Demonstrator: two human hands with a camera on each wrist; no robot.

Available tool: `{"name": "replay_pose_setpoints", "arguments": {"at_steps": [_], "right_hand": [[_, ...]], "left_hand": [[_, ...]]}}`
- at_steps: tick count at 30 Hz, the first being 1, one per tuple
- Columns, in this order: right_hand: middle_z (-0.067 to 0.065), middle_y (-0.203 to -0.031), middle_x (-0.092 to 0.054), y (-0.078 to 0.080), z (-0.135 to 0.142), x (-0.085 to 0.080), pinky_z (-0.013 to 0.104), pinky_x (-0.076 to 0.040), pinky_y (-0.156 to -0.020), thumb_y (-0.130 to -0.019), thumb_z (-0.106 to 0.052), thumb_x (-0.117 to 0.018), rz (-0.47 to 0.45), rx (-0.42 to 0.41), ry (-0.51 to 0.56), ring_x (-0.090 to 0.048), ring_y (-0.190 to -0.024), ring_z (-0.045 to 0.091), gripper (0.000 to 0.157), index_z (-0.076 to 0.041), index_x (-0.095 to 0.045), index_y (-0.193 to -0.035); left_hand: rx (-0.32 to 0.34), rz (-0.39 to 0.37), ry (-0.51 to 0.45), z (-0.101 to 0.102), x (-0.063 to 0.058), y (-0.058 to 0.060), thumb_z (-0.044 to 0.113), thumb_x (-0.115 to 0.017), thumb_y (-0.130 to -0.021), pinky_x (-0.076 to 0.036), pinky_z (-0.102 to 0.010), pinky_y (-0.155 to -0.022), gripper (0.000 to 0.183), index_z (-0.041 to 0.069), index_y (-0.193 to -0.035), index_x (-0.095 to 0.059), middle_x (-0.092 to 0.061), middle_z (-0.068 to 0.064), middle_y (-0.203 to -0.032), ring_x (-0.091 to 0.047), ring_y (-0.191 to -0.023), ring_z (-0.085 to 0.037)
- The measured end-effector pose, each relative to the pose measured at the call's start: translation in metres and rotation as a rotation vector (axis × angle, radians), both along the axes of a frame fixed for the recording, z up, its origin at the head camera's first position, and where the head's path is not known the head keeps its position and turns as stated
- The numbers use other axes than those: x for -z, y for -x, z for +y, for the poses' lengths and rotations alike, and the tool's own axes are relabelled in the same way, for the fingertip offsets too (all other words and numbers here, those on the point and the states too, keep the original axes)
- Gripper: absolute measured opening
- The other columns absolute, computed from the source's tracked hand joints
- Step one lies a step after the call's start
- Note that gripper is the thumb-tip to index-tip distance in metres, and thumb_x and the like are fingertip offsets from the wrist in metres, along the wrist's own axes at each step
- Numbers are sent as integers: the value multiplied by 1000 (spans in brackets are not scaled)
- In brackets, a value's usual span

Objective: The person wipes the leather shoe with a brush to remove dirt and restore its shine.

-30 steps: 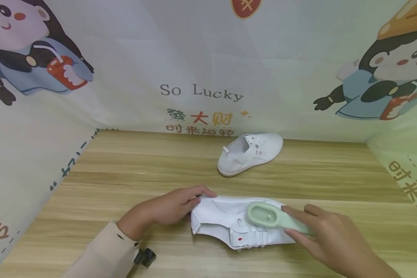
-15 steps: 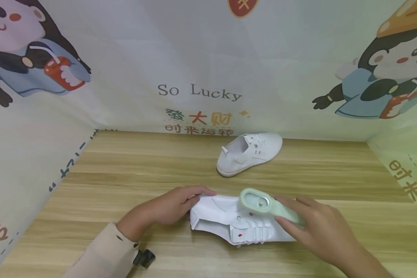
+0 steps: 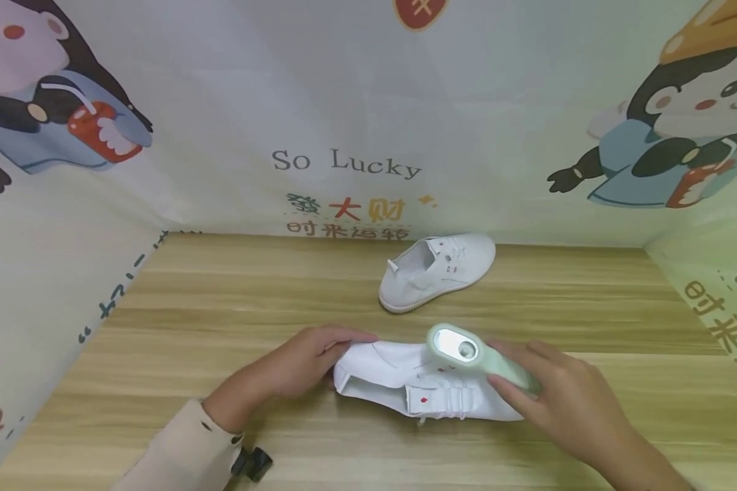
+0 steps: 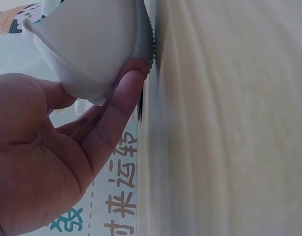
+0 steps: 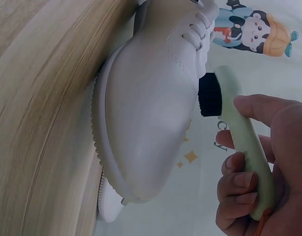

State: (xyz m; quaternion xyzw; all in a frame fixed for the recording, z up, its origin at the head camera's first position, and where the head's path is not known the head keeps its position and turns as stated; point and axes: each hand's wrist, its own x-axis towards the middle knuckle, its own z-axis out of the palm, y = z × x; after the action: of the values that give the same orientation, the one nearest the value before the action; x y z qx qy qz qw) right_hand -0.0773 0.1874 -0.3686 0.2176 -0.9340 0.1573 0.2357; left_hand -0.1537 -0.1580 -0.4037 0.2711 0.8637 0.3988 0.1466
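Observation:
A white lace-up shoe point(image 3: 368, 361) lies on the wooden surface, its heel to the left and its opening facing the near side. My left hand point(image 3: 304, 361) holds it at the heel; in the left wrist view thumb and fingers close around the heel point(image 4: 99, 44) near the ridged sole. My right hand point(image 3: 565, 395) grips the handle of a pale green shoe brush point(image 5: 249, 147). Black bristles point(image 5: 210, 95) stand at the shoe's upper beside the laces; whether they touch it is unclear. From the head view the brush's back hides part of the upper.
A second white shoe point(image 3: 436, 273) sits farther back, toe to the right, near the printed backdrop point(image 3: 344, 82). Backdrop sheets also rise at the left and right sides. A small black object point(image 3: 253, 465) shows at my left wrist.
The brush has moved slightly up and to the left, toward the shoe's far side, and its back has tilted toward the camera. My left hand has stayed at the heel.

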Motion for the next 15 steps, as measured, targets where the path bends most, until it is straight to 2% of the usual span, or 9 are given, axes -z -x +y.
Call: {"name": "replay_pose_setpoints", "arguments": {"at_steps": [3, 9, 13, 15], "right_hand": [[0, -90, -73, 0, -1, 0, 24, -43, -53, -77, -30, -84, -12, 0, 1, -57, -64, 5, 41, -21, -75, -116], [2, -92, -73, 1, 0, 0, 27, -44, -53, -78, -29, -84, -8, -1, -8, -60, -65, 8, 41, -21, -74, -117], [0, -92, -73, 0, 1, 0, 26, -44, -53, -78, -29, -83, -22, 6, -9, -60, -66, 7, 41, -22, -74, -117], [-1, -91, -73, 1, 1, 0, 25, -43, -53, -78, -29, -83, -21, 4, -7, -58, -65, 6, 41, -22, -74, -117]], "left_hand": [[-8, -49, -30, 0, 0, -1, 8, -43, -106, -56, -31, -61, 37, 19, -135, -63, -65, -13, -125, -61, -70, -10], [-18, -102, -68, 0, -1, 0, 9, -42, -107, -57, -33, -62, 36, 21, -132, -64, -62, -12, -130, -61, -85, -16], [-26, -150, -62, 0, -1, 0, 9, -40, -107, -56, -33, -64, 30, 22, -123, -62, -59, -10, -133, -60, -94, -20], [-31, -160, -55, 0, -2, 0, 9, -39, -107, -56, -32, -65, 26, 22, -115, -61, -59, -10, -129, -60, -93, -21]]}}
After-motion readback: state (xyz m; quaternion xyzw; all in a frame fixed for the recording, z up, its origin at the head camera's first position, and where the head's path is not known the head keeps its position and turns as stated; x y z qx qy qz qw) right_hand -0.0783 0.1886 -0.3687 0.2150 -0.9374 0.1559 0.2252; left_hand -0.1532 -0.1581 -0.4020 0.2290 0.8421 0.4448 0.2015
